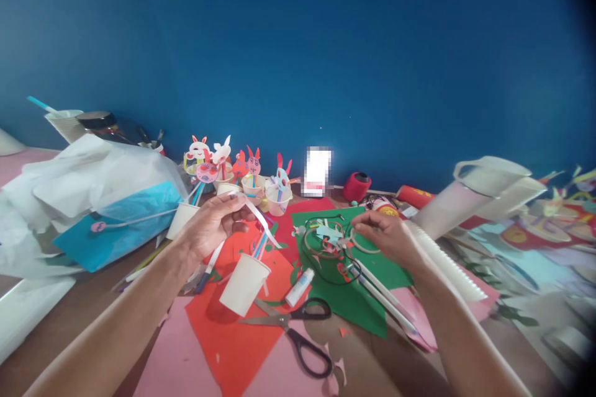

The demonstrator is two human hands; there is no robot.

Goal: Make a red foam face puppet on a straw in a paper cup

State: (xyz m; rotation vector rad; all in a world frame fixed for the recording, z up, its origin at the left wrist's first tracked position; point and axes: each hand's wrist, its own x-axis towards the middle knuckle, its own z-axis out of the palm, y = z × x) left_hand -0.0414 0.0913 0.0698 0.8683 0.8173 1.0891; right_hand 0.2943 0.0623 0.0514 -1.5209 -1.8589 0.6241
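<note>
My left hand [218, 217] pinches a narrow white paper strip [261, 217], which hangs down to the right over red paper. Under the strip, a white paper cup [245, 285] leans, with blue and pink sticks [262, 245] rising from it. My right hand [388, 236] is over the green paper [367, 307], its thumb and fingertips together; whether something is between them I cannot make out. A pale ring [367, 249] lies beside those fingertips, along with paper scraps [328, 232] and a thin black cord. Black-handled scissors [291, 321] rest, blades apart, near a glue stick [300, 287].
Cups holding paper animal faces [254, 164] line the wall, with a bright blurred screen [318, 170] and a red cylinder [357, 187] to their right. A white plastic bag [93, 167] covers the left side. A pale jug [465, 195] and a spiral notebook [447, 263] sit right.
</note>
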